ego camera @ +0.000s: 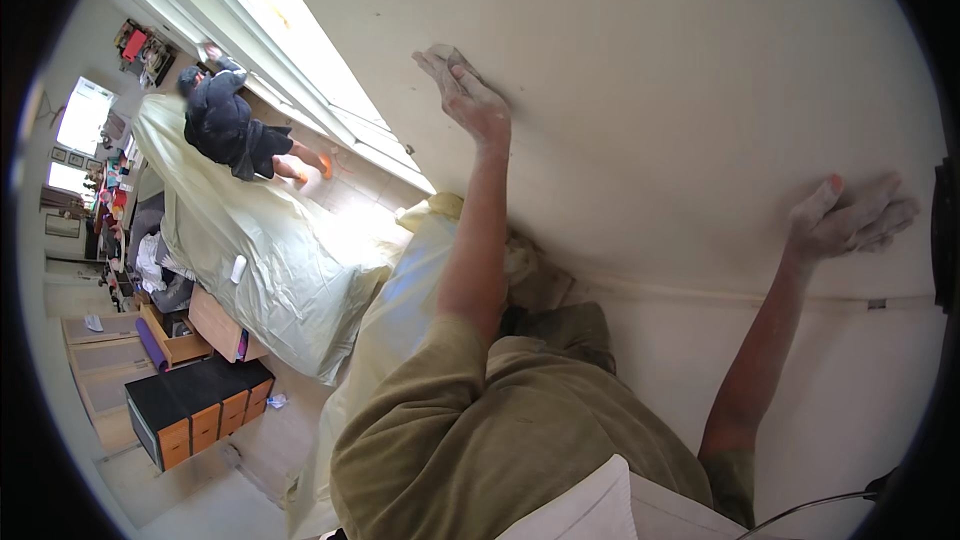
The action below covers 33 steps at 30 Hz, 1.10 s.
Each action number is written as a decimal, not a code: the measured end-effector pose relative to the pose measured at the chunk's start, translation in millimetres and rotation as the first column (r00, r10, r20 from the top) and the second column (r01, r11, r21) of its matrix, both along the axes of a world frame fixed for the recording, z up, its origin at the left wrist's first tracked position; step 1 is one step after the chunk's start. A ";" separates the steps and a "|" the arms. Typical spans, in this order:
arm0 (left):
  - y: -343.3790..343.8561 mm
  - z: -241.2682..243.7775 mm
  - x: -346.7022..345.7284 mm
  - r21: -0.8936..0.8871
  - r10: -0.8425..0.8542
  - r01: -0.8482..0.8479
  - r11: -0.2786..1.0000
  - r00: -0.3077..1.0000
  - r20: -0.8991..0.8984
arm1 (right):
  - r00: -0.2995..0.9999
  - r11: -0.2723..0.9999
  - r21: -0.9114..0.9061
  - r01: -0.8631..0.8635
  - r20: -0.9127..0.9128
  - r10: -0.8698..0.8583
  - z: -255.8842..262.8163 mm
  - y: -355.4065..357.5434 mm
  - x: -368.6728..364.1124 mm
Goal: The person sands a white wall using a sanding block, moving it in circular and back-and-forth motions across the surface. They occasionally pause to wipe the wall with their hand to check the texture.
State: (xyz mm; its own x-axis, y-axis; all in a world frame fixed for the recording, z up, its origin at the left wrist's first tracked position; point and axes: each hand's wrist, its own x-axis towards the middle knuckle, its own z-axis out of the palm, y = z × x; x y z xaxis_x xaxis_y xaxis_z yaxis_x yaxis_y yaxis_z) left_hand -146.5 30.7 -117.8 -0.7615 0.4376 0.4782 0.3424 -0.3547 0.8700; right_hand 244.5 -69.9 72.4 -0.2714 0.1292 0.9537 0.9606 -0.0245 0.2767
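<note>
My left hand, coated in pale dust, is raised against a broad off-white plastered wall. A small folded greyish sheet, possibly sandpaper, is pinched between its thumb and fingers and lies close to the surface. Farther right, my right hand rests on or just off the same wall, with the thumb apart and the fingers extended. It is dusty too, and nothing shows in it. A few small dark marks dot the wall near my left hand. A seam runs across below my right hand.
Pale plastic sheeting covers furniture at the left, with a white cylindrical object on it. Beyond stands another person, one arm raised at a bright window frame. Lower left are a black-topped drawer cabinet and a purple roll.
</note>
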 end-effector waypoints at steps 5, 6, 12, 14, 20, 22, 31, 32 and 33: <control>-34.8 22.5 -16.1 0.067 -0.222 0.215 0.974 0.864 0.451 | 0.996 0.999 -0.011 0.050 -0.074 -0.051 6.0 -8.7 -6.6; -38.2 14.2 -28.6 0.065 -0.172 0.160 0.985 0.877 0.448 | 0.998 0.999 0.000 0.033 -0.057 -0.033 9.4 -9.5 -8.9; -3.4 -45.7 -70.9 -0.151 0.004 0.041 0.988 0.958 0.285 | 0.999 1.000 0.020 0.018 -0.037 -0.018 11.7 -9.8 -8.9; 16.9 -33.3 -58.5 -0.182 0.095 -0.084 0.980 0.994 0.055 | 0.999 1.000 0.024 0.015 -0.030 -0.014 10.9 -7.1 -5.8; 58.2 -52.5 -105.4 -0.044 0.253 -0.250 0.967 0.965 0.068 | 0.999 1.000 0.010 -0.009 -0.041 0.010 8.2 -7.5 -3.5; 49.7 7.7 -125.4 -0.019 0.010 -0.001 1.000 0.874 0.487 | 0.999 1.000 0.000 0.008 -0.034 -0.008 3.8 -12.0 1.3; 38.2 -50.9 -65.9 0.057 0.096 -0.108 0.992 0.977 0.190 | 0.999 1.000 -0.001 0.006 -0.034 -0.006 4.8 -11.6 0.7; 39.6 -48.8 -74.3 0.018 0.117 -0.122 0.992 0.980 0.162 | 1.000 1.000 0.006 0.003 -0.021 -0.003 4.3 -11.4 1.6; 43.8 -47.7 -86.3 -0.020 0.142 -0.141 0.990 0.980 0.141 | 1.000 1.000 0.008 -0.005 -0.016 0.005 5.0 -11.3 1.8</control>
State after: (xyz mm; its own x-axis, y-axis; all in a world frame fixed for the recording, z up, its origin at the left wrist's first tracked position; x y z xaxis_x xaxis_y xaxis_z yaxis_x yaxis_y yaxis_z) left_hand -232.8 74.5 -165.5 -0.8756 0.3247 0.3576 0.2619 -0.3027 0.9164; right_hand 246.4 -81.2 77.5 -0.2566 0.1203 0.9590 0.9651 -0.0221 0.2610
